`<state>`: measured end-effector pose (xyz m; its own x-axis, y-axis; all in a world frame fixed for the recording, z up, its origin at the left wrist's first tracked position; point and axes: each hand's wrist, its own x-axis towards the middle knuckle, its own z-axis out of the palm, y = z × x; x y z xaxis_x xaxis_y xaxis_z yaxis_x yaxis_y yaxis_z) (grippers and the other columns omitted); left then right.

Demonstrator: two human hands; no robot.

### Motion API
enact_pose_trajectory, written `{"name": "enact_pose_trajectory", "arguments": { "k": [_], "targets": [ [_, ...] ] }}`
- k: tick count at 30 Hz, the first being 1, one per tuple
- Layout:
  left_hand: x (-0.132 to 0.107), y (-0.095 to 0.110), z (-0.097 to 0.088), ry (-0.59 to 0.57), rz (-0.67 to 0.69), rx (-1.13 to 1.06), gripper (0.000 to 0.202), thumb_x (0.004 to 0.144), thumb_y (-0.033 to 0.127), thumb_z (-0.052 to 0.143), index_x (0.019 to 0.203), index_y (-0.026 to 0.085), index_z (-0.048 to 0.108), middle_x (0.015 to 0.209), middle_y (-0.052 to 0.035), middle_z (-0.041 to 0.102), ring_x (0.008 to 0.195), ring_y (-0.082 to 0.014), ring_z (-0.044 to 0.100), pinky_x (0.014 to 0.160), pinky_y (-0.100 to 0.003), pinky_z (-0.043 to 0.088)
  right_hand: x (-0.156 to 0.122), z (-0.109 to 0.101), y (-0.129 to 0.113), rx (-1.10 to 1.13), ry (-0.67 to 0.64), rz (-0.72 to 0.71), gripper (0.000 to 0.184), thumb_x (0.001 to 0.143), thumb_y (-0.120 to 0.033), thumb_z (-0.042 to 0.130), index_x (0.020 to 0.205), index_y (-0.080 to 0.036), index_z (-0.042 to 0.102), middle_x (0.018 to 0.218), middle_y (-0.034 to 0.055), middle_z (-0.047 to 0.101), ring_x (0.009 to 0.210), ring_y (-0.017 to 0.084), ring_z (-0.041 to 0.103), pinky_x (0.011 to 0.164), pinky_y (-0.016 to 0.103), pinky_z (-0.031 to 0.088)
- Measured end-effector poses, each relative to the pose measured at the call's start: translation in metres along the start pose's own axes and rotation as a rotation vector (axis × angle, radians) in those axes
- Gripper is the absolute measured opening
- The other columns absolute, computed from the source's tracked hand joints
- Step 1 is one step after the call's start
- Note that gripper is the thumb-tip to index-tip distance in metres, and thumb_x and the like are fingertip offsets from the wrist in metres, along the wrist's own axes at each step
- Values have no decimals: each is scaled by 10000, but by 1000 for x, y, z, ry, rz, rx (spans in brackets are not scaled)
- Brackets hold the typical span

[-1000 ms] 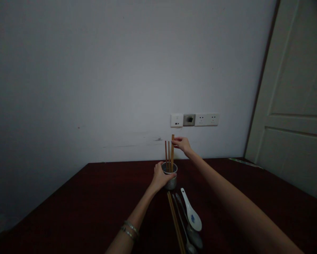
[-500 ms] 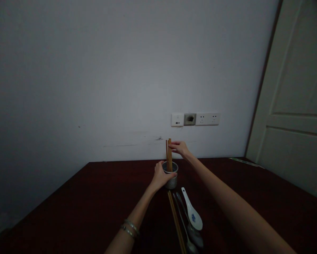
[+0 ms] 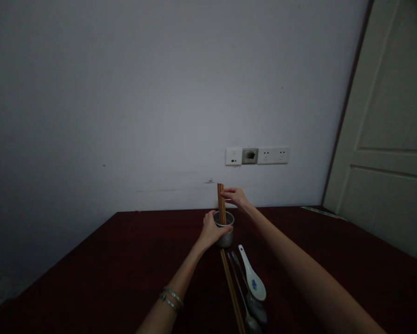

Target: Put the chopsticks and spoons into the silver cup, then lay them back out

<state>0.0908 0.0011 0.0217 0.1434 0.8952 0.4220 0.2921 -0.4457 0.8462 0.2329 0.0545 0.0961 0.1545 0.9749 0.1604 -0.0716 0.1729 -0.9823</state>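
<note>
A grey metal-looking cup [image 3: 225, 239] stands on the dark red table, its rim toward me. My left hand [image 3: 211, 230] is wrapped round the cup's left and near side, thumb along the rim. Several wooden chopsticks [image 3: 221, 204] stand upright in the cup, bunched together. At their upper part, my right hand [image 3: 233, 196] pinches them from the right. Closer to me lie more chopsticks [image 3: 232, 290], two metal spoons [image 3: 256, 308] and a white ceramic spoon [image 3: 253, 276] with a blue mark. The chopsticks' lower ends are hidden inside the cup.
The dark red table [image 3: 125, 260] reaches back to a pale wall [image 3: 159, 116]. Sockets and switches [image 3: 257, 156] sit on the wall above the cup. A white panelled door [image 3: 389, 139] is at the right, and a flat strip [image 3: 323, 213] lies near the table's back right edge.
The chopsticks in the cup have drawn closer together; the gap between them has closed. My right hand has shifted slightly left and down. My left hand stays on the cup.
</note>
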Motion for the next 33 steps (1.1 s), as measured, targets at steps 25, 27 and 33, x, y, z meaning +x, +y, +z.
{"name": "enact_pose_trajectory", "arguments": {
  "k": [25, 27, 33],
  "targets": [
    [-2, 3, -1, 26, 26, 58, 654, 447, 333, 747, 1018, 148, 488, 1015, -95, 500, 988, -244, 458, 854, -355, 336, -9, -1, 8, -22, -164, 8, 140, 546, -189, 698, 624, -126, 601, 542, -11, 608, 487, 89, 549, 509, 204, 459],
    [-2, 3, -1, 24, 27, 47, 656, 443, 338, 748, 1016, 149, 489, 1015, -94, 502, 989, -245, 459, 863, -361, 327, -9, -1, 8, -26, -163, 0, 150, 536, -194, 705, 624, -126, 605, 539, -13, 608, 494, 91, 552, 512, 204, 459],
    [-2, 3, -1, 18, 15, 86, 690, 453, 354, 738, 1049, 130, 472, 1038, -116, 487, 1002, -256, 450, 872, -365, 324, -4, 0, 13, -31, -156, -15, 155, 517, -192, 718, 603, -122, 609, 552, -8, 617, 506, 89, 556, 524, 202, 461]
  ]
}}
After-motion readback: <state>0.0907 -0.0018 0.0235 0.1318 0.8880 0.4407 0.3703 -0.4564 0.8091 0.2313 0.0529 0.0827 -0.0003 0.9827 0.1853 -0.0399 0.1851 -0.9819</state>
